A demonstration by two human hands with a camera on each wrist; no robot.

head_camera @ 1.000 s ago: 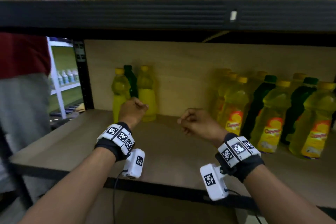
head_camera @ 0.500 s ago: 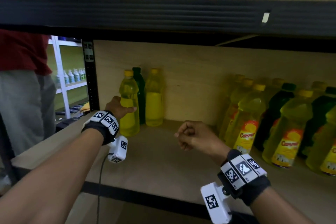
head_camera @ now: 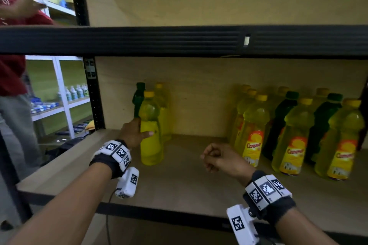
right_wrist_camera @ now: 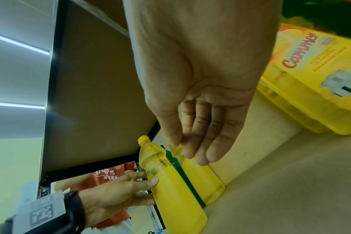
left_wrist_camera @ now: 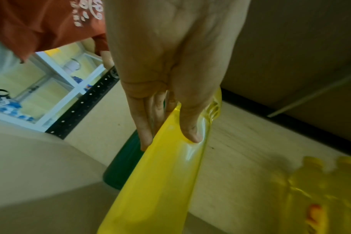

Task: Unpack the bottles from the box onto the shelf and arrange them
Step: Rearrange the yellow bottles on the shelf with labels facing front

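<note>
On the left of the wooden shelf stands a plain yellow bottle with a yellow cap. My left hand grips its side, thumb across the front; the left wrist view shows the thumb and fingers wrapped round the yellow bottle. Behind it stand a dark green bottle and a second yellow bottle. My right hand hovers over the middle of the shelf, loosely curled and holding nothing. Several labelled yellow and green bottles stand in rows on the right.
A black shelf beam runs overhead and a black upright post marks the left end. A person in a red shirt stands to the left, before a white rack of small bottles.
My left hand went from a loose fist to the front yellow bottle and took hold of it. My right hand stayed over the middle of the shelf.
</note>
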